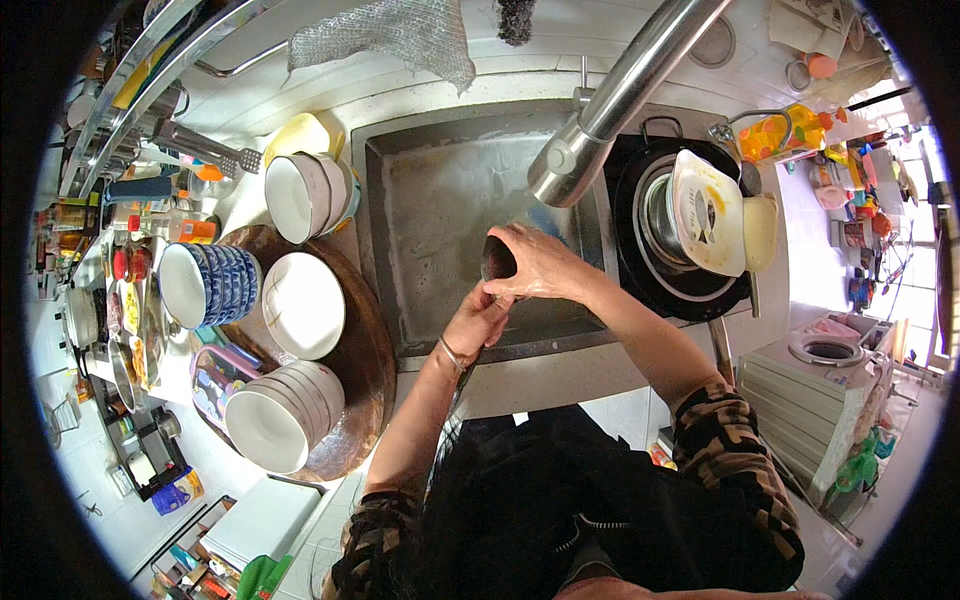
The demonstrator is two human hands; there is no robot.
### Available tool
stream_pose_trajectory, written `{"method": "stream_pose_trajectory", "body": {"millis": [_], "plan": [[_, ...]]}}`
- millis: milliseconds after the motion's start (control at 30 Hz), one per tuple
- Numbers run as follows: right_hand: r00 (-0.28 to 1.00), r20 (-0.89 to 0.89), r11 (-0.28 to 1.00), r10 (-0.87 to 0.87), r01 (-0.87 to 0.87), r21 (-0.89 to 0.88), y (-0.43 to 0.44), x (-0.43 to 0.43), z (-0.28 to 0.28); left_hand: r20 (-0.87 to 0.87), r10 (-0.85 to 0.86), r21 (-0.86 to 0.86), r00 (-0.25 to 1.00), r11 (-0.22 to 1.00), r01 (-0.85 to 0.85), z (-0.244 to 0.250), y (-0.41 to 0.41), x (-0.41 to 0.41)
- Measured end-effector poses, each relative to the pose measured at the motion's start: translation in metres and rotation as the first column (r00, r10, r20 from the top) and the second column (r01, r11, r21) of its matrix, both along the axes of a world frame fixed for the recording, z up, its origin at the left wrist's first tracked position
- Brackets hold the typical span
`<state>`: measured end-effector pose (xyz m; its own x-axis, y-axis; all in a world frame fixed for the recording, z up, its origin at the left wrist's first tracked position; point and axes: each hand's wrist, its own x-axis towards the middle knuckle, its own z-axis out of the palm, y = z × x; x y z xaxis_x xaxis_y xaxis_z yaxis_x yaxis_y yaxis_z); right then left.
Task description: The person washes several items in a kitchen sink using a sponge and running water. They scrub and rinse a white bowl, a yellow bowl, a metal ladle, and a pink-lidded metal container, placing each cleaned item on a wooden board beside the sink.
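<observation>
Over the near part of a stainless steel sink, both hands are on one dark, rounded utensil, perhaps a ladle or large spoon. My left hand, with a bangle at the wrist, is closed around its handle, which runs down towards my body. Fingers and thumb of my right hand wrap the dark bowl-shaped end. The wide metal faucet hangs above the sink, beyond my right hand. Fingers hide part of the utensil.
On the left, a round wooden board bears stacked white bowls and a white bowl; blue-patterned bowls stand beside them. Right of the sink, a black wok holds a basin and a stained fish-patterned dish. A mesh cloth hangs behind.
</observation>
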<state>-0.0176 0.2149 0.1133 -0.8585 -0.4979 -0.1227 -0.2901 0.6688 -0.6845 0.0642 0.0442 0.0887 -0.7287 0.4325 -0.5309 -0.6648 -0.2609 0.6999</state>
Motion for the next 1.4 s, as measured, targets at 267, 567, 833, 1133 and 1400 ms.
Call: {"method": "stream_pose_trajectory", "body": {"millis": [267,567,833,1133,1400], "plan": [[0.998,0.054,0.983,0.027,-0.017,-0.184,0.005,-0.007,-0.006,0.041,-0.006,0.022,0.999,1.0,0.006,-0.001,-0.006,0.0],[0.93,0.333,0.906,-0.153,0.267,-0.328,0.012,-0.006,-0.02,0.08,0.065,0.109,0.995,0.991,-0.073,0.001,-0.011,0.001],[0.914,0.346,0.949,-0.213,0.278,-0.151,0.012,-0.011,-0.023,0.025,-0.006,-0.001,1.0,1.0,0.006,0.003,-0.004,-0.001],[0.933,0.306,0.957,-0.189,0.244,-0.154,0.015,-0.009,-0.016,0.022,-0.025,0.03,0.999,0.999,0.025,0.004,-0.009,0.0],[0.97,0.144,0.966,-0.198,0.218,-0.137,0.004,0.005,-0.015,-0.013,-0.023,-0.012,1.0,1.0,0.023,-0.002,-0.008,0.0]]}}
